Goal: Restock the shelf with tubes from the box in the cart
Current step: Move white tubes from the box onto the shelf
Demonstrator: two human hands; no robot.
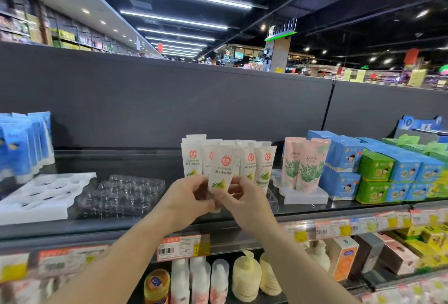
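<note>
both hands, left [188, 198] and right [238, 198], pinch white red-logo plastic tube [224, 170] upright | white tubes [249, 161] behind | pink aloe tubes [304, 166] right | clear blister tray [123, 193] left | label text illegible

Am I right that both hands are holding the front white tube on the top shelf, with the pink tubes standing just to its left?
Not quite: in the head view both hands, left hand and right hand, hold the front white tube, but the pink tubes stand to its right.
</note>
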